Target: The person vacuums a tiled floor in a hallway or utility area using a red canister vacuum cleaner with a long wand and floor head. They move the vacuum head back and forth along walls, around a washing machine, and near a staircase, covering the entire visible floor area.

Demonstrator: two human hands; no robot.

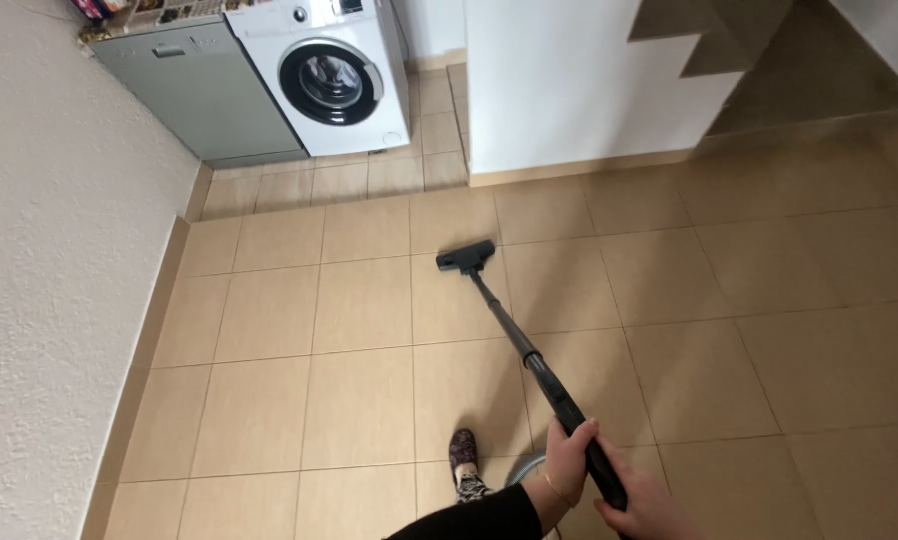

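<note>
1. Left hand (pixel 569 460) is wrapped closed around the upper part of the vacuum wand (pixel 529 360), with a thin bracelet at the wrist and a black sleeve above it.
2. Right hand (pixel 641 505) closes on the same wand just lower down, near the bottom edge of the view, so both hands hold it one behind the other.
3. The wand runs up and to the left from the hands to the black floor nozzle (pixel 466 256), which lies flat on the tiled floor (pixel 269 330), near the middle of the room.
4. A grey hose (pixel 525 466) curls just beside the left hand, next to a foot in a patterned slipper (pixel 465 462).
5. No dirt or cleaned track shows on the tiles, so I cannot tell how much of the floor is done; the nozzle is well short of the far strip.
6. Further off stand a white washing machine (pixel 331 75) and a grey dishwasher (pixel 199 90) against the rough white wall (pixel 49 250).
</note>
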